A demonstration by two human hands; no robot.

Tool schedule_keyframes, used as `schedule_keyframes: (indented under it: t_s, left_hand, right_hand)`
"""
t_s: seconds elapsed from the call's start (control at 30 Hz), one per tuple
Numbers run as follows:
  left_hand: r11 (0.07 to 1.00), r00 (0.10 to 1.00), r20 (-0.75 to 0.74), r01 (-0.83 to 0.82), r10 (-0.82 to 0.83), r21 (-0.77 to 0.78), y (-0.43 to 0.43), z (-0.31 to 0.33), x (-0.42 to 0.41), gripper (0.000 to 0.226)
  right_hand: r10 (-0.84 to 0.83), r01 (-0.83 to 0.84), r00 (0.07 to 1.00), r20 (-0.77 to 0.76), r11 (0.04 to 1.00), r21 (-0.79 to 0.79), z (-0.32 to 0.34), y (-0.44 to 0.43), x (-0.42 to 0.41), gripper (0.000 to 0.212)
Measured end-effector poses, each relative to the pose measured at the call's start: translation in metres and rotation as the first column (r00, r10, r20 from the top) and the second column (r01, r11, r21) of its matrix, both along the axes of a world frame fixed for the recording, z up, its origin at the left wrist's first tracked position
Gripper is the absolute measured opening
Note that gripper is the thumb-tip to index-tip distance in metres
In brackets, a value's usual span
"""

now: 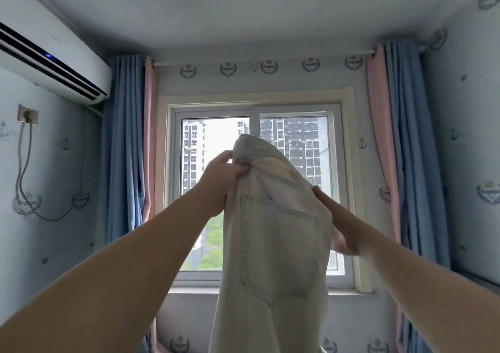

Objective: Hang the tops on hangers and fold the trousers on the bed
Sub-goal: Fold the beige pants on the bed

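head view: the trousers (pixel 276 231), pale washed denim, hang in the air in front of the window (pixel 254 108), held up at the waist, back side towards the camera. the left hand (pixel 226 179) has its grip pinching the waistband near the top left, thumb and curled fingers closed on a fold of cloth. the right hand (pixel 342 225) sits at the right edge of the trousers, lower than the left, thumb lying straight against the cloth; its fingers go partly behind the denim, so i cannot tell whether that grip is closed on the cloth or only resting on it.

the back pocket (pixel 278 247) lies flat, its mouth slanting down to the right; whether anything is inside cannot be told. the top of the waist folds over into a rounded peak above the left hand.

the trouser legs run out of the bottom edge of the picture, so their ends are cut off. the cloth hides the middle of the window's lower half and part of the sill. both forearms come in from the bottom corners, cut off there.

blue and pink curtains (pixel 124 141) hang at both sides of the window. an air conditioner (pixel 48 55) is on the left wall, cropped by the left edge, with a socket (pixel 27 114) and cable (pixel 24 163) below it.
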State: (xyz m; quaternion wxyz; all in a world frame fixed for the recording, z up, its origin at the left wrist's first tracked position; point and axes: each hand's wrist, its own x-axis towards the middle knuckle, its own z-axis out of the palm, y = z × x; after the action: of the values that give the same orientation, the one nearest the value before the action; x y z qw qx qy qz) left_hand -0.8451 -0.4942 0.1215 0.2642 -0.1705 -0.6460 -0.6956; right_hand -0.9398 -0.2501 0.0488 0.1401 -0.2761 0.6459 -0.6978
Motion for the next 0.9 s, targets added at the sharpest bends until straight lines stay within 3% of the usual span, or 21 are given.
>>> schedule_keyframes:
  t_s: [0.07, 0.2, 0.27, 0.33, 0.4, 0.57, 0.9]
  left_hand:
    - [0.999, 0.999, 0.019, 0.036, -0.036, -0.009, -0.013, 0.000, 0.003, 0.024]
    - [0.999, 0.998, 0.055, 0.023, -0.020, -0.040, -0.048, -0.004, 0.005, 0.025]
    - [0.995, 0.996, 0.060, -0.056, 0.061, -0.081, -0.067, -0.006, 0.004, 0.023]
    - [0.979, 0.985, 0.053, -0.155, 0.163, -0.130, -0.081, -0.007, 0.003, 0.022]
    - [0.960, 0.969, 0.025, -0.241, 0.247, -0.142, -0.090, -0.007, 0.005, 0.019]
    - [0.924, 0.929, -0.091, -0.366, 0.358, -0.109, -0.102, 0.004, 0.031, 0.022]
    - [0.878, 0.870, -0.214, -0.470, 0.445, -0.086, -0.124, 0.021, 0.153, 0.019]
  right_hand:
    - [0.176, -0.172, 0.982, 0.073, 0.983, -0.057, -0.011, -0.011, 0.002, 0.077]
    - [0.061, -0.065, 0.998, -0.031, 0.987, -0.147, 0.001, -0.041, 0.009, 0.048]
    - [-0.145, 0.130, 0.986, -0.078, 0.978, -0.162, 0.014, -0.052, 0.013, 0.043]
    - [-0.450, 0.439, 0.873, -0.191, 0.893, -0.095, 0.032, -0.061, 0.021, 0.035]
    - [-0.567, 0.572, 0.767, -0.300, 0.816, -0.081, 0.053, -0.071, 0.034, 0.023]
    - [-0.643, 0.688, 0.607, -0.467, 0.719, -0.096, 0.098, -0.096, 0.089, 0.029]
    - [-0.657, 0.731, 0.445, -0.609, 0.659, -0.177, 0.124, -0.116, 0.232, 0.038]
